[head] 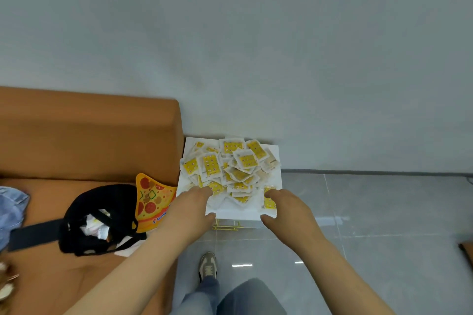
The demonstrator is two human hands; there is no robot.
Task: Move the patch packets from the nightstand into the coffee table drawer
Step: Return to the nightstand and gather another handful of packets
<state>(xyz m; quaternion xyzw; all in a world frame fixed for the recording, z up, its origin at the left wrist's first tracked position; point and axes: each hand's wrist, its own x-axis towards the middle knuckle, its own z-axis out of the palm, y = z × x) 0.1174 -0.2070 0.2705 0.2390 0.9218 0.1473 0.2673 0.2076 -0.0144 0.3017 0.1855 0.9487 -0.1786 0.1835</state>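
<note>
On nightstand (238, 212): patch packets (231, 169), loose heap.
Left hand (189, 210), right hand (286, 210): 7, 5 o'clock, fingers wide, empty.
Risk: scooping likely slides some off the edge.

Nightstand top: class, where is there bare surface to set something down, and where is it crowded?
Bare patches on the white square nightstand top: a front strip between the heap of yellow-and-white patch packets and the front edge, and the back right corner beside the grey wall. Crowded: the middle through to the left edge, where packets overlap.
</note>
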